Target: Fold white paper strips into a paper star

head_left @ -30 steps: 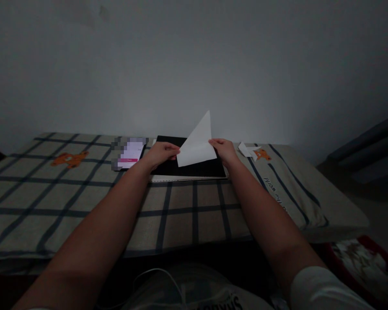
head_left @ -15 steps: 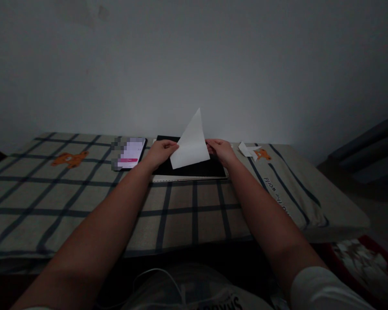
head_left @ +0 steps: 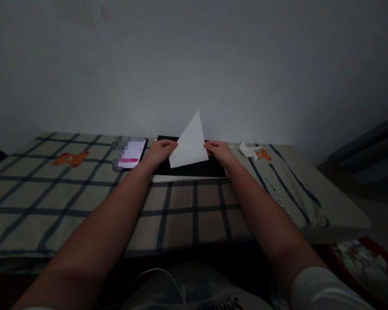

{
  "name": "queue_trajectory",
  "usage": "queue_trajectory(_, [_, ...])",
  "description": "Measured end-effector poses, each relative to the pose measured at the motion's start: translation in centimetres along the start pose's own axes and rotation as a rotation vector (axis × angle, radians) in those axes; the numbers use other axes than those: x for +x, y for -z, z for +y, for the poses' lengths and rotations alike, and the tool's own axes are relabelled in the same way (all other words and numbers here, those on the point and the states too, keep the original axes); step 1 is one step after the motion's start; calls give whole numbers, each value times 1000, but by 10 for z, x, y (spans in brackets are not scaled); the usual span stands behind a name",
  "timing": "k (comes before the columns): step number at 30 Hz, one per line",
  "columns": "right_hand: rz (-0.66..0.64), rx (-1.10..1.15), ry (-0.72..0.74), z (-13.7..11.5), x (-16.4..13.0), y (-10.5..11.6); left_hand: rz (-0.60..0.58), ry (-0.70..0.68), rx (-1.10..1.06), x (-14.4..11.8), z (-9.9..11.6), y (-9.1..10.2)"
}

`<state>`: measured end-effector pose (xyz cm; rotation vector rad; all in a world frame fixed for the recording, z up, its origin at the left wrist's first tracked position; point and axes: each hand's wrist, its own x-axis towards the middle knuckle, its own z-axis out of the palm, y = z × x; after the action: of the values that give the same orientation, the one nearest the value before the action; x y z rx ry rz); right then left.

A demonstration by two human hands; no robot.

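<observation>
- Above the far middle of the bed, a white sheet of paper [head_left: 189,145] stands up in a triangle shape, its point toward the pale wall [head_left: 194,64]; the surface looks smooth and matte, with crisp straight edges.
- Under it lies a flat black board [head_left: 194,168], rectangular and dull, with a thin light rim showing along its near edge.
- Both rest over a beige bedcover [head_left: 84,202], soft cloth crossed by dark blue check lines, with an orange bear print [head_left: 70,159] on the left part.
- The left hand [head_left: 160,153] meets the paper's left lower edge; its fingers are curled close together and the tips pinch that edge, thumb side toward the sheet.
- The right hand [head_left: 220,153] grips the paper's right lower corner; its fingers are bent and drawn together, pinching the sheet, knuckles up. The light is too dim to see each fingertip separately.
- Both forearms stretch bare from the near edge of the view, wrists hovering just over the board.
- Left of the board, just beside the left hand, lies a phone [head_left: 131,153] with a lit screen, glossy and rectangular.
- Right of the board, near the right hand but apart from it, sit small folded white paper scraps [head_left: 248,150], angular and creased, beside another orange print.
</observation>
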<state>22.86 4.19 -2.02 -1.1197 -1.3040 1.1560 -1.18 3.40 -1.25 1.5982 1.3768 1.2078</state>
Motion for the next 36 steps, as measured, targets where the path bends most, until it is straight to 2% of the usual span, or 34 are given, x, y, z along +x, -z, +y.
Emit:
queue_trajectory(8, [-16,-42,48,-4,0,3,-51,17,-219,1,6,1])
queue_trajectory(12, [-19,-126,178,-6,-1,6,-58,105,-344,2,7,1])
queue_trajectory(16, [-19,-287,370,-8,-2,8,-95,179,-407,0,11,2])
queue_trajectory(21, [72,-318,492,-11,-2,5,-216,245,-528,-3,19,7])
queue_trajectory(25, [184,-174,427,-18,-6,-1,-287,261,-642,-3,22,12])
queue_trajectory(28, [204,-50,363,-23,-10,-7,-329,233,-690,-4,23,13])
queue_trajectory(33, [90,100,150,-16,-7,-11,-317,197,-669,-4,23,9])
queue_trajectory(36, [41,96,45,-7,-4,-12,-256,175,-621,-3,20,5])
